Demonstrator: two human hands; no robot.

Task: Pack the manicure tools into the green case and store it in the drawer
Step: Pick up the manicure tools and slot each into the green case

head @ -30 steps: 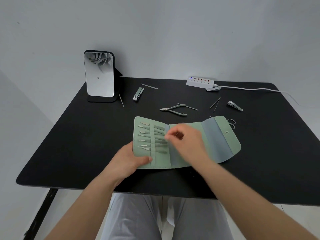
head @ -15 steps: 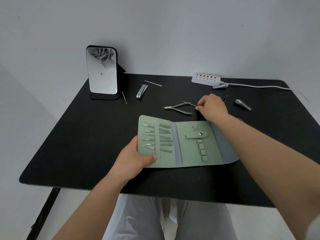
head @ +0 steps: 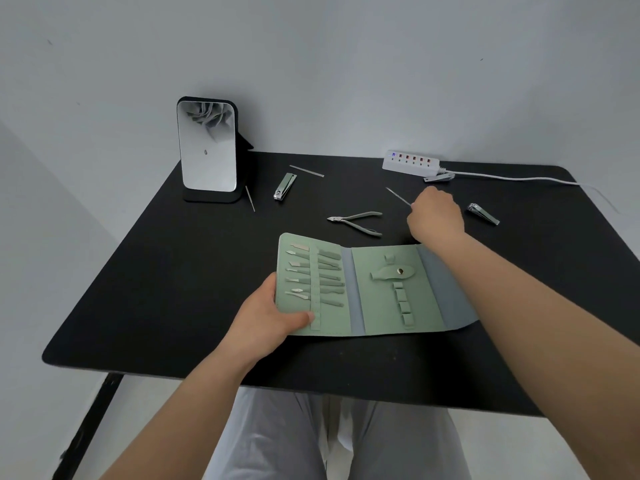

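Note:
The green case point(head: 381, 299) lies unfolded on the black table point(head: 173, 289), with several tools tucked in its left panel. My left hand point(head: 268, 317) grips the case's left front corner, thumb on top. Beyond the case, my right hand point(head: 434, 214) is closed on a thin metal tool point(head: 398, 196) that sticks out up and to the left. Green-handled nippers point(head: 358, 221) lie just left of that hand. A nail clipper point(head: 483, 213) lies to its right, another clipper point(head: 284, 186) farther left.
A standing mirror point(head: 207, 147) is at the back left, with a thin pick point(head: 250, 198) beside it and a flat file point(head: 306, 170) behind the left clipper. A white power strip point(head: 410, 163) with its cord and a small clipper point(head: 439, 177) sit at the back right.
My right hand left the case, reached back past the nippers and picked up the thin metal tool. The case's right panel now lies uncovered. My left hand stayed on the case.

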